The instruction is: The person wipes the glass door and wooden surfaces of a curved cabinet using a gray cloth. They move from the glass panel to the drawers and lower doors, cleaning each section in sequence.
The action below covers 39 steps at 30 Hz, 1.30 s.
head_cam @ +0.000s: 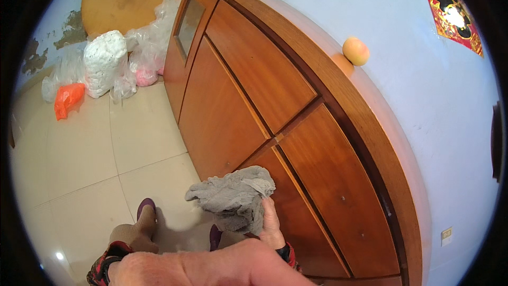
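My right hand (pixel 271 222) holds a bunched, damp-looking grey cloth (pixel 234 196) in front of the lower doors of a reddish-brown wooden cabinet (pixel 238 107). Its thumb side shows at the cloth's right edge; the other fingers are hidden by the cloth. Very close to the camera, my left hand (pixel 214 264) reaches across the bottom of the view from a patterned red and black cuff at the left. Its fingers are cut off or hidden, so its grip cannot be seen. A round, orange-yellow fruit-like object (pixel 356 51) rests on the glossy cabinet top, near the wall.
Tiled floor (pixel 83 155) lies left of the cabinet. An orange plastic bag (pixel 68 99), a stuffed white bag (pixel 105 63) and clear plastic bags (pixel 154 28) stand by a round wooden board (pixel 119 0). My purple shoes (pixel 147 205) are below. A wall switch (pixel 447 236) is at right.
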### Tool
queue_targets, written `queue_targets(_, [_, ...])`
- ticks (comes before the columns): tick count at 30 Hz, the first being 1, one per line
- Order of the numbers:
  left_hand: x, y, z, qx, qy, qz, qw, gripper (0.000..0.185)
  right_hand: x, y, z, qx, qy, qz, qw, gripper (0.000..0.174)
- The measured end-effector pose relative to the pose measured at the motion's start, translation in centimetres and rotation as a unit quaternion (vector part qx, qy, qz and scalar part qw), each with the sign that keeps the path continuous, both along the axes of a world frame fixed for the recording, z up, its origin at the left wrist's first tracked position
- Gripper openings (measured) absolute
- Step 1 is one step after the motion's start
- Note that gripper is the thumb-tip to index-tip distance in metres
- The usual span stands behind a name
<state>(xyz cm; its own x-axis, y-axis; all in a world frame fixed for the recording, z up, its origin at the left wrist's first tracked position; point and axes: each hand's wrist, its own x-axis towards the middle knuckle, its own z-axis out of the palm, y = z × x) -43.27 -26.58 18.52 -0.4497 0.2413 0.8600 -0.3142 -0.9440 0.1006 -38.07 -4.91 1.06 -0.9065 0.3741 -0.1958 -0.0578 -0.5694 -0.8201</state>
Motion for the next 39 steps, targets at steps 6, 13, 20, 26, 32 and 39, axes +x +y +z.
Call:
queue_targets(6, [2.1, -2.1, 3.5, -0.076, -0.164, -0.087, 0.980, 0.023, -0.2, -0.1, 0.6, 0.020, 0.010, 0.012, 1.000, 0.043])
queue_targets(13, [2.6, -0.2, 0.6, 0.017, -0.120, -0.060, 0.991, 0.025, -0.1, 0.5, -0.4, 0.021, 0.015, 0.005, 1.000, 0.044])
queue_targets(20, [0.7, -1.7, 2.1, -0.061, -0.070, -0.079, 0.993, 0.025, -0.2, 0.4, -0.2, 0.008, 0.030, 0.024, 0.999, 0.040])
queue_targets(26, [0.1, -1.7, 2.4, -0.058, -0.067, -0.106, 0.990, 0.024, -0.2, 0.3, 0.1, -0.001, 0.024, 0.014, 1.000, 0.038])
queue_targets(32, [2.4, -1.4, -0.2, -0.043, -0.118, -0.064, 0.990, 0.019, -0.1, 0.3, 0.1, 0.002, 0.000, -0.001, 1.000, 0.037])
queue_targets(39, [1.6, -2.0, 1.3, -0.094, -0.094, -0.071, 0.989, 0.016, 0.0, 0.2, 0.1, 0.010, 0.004, -0.006, 1.000, 0.037])
